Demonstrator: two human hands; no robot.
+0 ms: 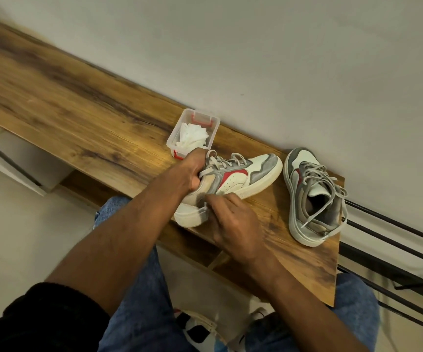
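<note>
Sneaker [240, 180] at the front edge of the tabletop [78, 110] looks light and soft-sided: your left hand [192, 172] grips its collar, your right hand [233, 222] pinches a wipe [203, 210].

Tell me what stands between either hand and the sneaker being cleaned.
Nothing blocks them. The left hand grips the white, grey and red sneaker at its collar; the right hand presses a small white wipe to its side near the heel. The second sneaker and clear plastic tissue box are not between them.

The brown wood-grain tabletop [78, 110] carries a clear red-clasped plastic box [193, 133] just beyond the left hand [190, 171], a white-grey-red laced sneaker [240, 174] between both hands, and a matching second sneaker [314, 196] right of the right hand [235, 222].
</note>
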